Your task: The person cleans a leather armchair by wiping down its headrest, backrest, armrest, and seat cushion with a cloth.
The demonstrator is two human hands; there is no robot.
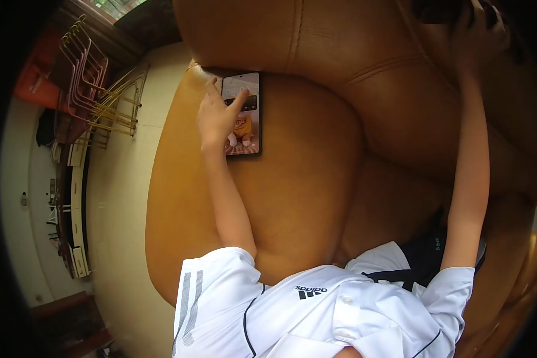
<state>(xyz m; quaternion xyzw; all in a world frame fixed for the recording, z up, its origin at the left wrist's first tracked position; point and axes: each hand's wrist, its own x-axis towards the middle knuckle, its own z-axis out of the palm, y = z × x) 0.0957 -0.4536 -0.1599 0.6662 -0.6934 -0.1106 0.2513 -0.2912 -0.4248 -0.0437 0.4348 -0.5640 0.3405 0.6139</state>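
Note:
A dark-edged phone (pixel 252 134) lies screen up on the brown leather seat (pixel 298 173), against the backrest, with its screen lit. My left hand (pixel 218 116) rests at the phone's left side, fingers apart, one of them reaching over the screen. At the top right, in shadow, my right hand (pixel 482 36) is raised over the leather with its fingers spread beside something dark that I cannot make out.
The brown leather backrest (pixel 334 42) runs across the top. At the left, metal-framed racks (pixel 95 83) stand on the pale floor (pixel 122 197), near a low unit with drawers (pixel 77 206). A dark bag or cloth (pixel 426 256) lies by my right arm.

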